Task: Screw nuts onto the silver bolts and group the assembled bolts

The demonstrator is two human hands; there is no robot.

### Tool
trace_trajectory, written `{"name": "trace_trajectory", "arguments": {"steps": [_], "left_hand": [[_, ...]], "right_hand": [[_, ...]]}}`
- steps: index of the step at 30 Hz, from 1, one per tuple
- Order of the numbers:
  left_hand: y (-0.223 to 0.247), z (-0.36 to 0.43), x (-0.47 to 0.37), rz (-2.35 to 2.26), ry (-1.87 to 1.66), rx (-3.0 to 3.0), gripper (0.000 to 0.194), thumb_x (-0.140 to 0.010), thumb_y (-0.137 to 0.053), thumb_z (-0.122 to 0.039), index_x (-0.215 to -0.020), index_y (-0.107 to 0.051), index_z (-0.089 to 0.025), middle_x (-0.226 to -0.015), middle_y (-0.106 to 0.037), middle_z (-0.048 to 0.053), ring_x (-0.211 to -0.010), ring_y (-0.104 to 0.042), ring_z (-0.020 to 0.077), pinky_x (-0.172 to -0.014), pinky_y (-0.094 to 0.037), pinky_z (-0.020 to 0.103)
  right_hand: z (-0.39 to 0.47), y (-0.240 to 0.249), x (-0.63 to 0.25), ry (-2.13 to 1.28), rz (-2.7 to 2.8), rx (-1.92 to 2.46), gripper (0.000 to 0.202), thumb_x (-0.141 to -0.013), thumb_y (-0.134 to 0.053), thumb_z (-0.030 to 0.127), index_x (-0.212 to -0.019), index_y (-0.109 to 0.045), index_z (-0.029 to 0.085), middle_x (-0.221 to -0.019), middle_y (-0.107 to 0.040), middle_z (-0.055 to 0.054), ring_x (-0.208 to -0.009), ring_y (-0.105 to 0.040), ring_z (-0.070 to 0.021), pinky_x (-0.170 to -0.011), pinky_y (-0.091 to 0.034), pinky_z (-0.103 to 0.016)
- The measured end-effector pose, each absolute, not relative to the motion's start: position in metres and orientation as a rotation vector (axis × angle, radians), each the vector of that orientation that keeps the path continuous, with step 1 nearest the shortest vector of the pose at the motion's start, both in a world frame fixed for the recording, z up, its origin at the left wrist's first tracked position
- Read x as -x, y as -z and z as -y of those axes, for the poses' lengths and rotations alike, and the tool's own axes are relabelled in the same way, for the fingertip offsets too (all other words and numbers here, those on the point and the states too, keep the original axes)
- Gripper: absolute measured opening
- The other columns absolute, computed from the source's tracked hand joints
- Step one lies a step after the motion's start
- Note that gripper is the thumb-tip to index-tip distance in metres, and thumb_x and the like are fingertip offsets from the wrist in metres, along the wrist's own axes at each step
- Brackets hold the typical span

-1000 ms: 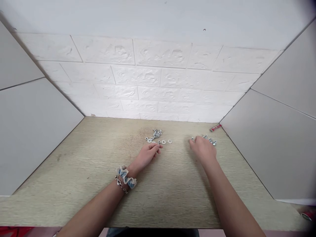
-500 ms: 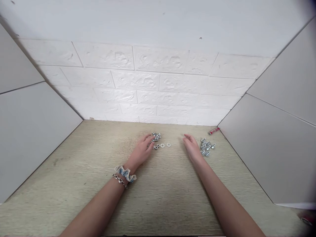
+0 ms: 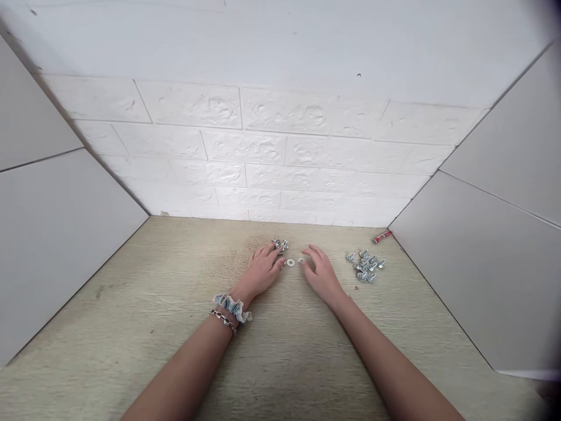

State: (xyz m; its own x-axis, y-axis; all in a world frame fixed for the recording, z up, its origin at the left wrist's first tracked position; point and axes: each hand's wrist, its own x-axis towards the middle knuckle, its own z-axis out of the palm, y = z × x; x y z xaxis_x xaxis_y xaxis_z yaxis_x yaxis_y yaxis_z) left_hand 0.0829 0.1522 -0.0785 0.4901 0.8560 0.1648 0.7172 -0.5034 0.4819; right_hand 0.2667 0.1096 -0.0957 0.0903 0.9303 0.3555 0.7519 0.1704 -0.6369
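My left hand (image 3: pixel 264 270) lies palm down at the left pile of bolts (image 3: pixel 281 244), with its fingers apart over the near side of the pile. What lies beneath those fingers is hidden. A flat washer (image 3: pixel 291 263) rests on the table just right of my left thumb. My right hand (image 3: pixel 323 275) is open, its thumb and fingers parted around a second washer (image 3: pixel 301 260) that is partly covered. To the right of it sits a group of bolts with washers on them (image 3: pixel 366 266), and one such bolt (image 3: pixel 350 256) lies slightly apart at the group's left.
A red and silver cylinder (image 3: pixel 381 237), perhaps a battery, lies near the back right corner. The wooden tabletop (image 3: pixel 280 362) meets a white brick-pattern wall (image 3: pixel 263 149) behind. Grey panels stand at the left (image 3: pixel 56 234) and right (image 3: pixel 482 257).
My right hand has moved left, from beside the bolt group to the washer. A bolt now shows at that group's left edge. My left hand has shifted slightly right, covering the nuts seen earlier.
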Motion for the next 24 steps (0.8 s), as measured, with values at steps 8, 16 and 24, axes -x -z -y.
{"name": "trace_trajectory", "arguments": {"steps": [8,16,24], "left_hand": [[0.077,-0.154,-0.082,-1.270,-0.680,-2.318,0.046,-0.089,-0.028,-0.045,-0.124,-0.047,-0.023,-0.129,-0.043,0.007,-0.120,-0.035,0.0214,-0.101,-0.026,0.041],[0.066,-0.141,-0.084,-1.039,-1.263,-2.167,0.023,-0.083,-0.049,-0.029,-0.096,-0.064,-0.017,-0.099,-0.059,0.006,-0.093,-0.055,0.0134,-0.084,-0.044,0.025],[0.061,-0.119,-0.096,-0.873,-1.034,-2.181,0.010,-0.081,-0.051,-0.024,-0.080,-0.057,-0.016,-0.082,-0.062,0.002,-0.077,-0.057,0.0114,-0.073,-0.047,0.025]], "right_hand": [[-0.107,0.095,-0.263,-0.231,1.761,1.543,0.031,-0.080,-0.042,0.025,-0.108,-0.053,0.017,-0.124,-0.044,-0.009,-0.117,-0.038,-0.0202,-0.100,-0.031,-0.039],[-0.098,0.075,-0.256,-0.394,1.615,1.370,0.027,-0.083,-0.044,0.029,-0.105,-0.055,0.019,-0.102,-0.058,-0.006,-0.092,-0.053,-0.0159,-0.081,-0.045,-0.031],[-0.088,0.066,-0.244,-0.654,1.613,1.238,0.019,-0.080,-0.052,0.030,-0.091,-0.064,0.020,-0.089,-0.062,-0.003,-0.080,-0.057,-0.0136,-0.070,-0.047,-0.025]]}}
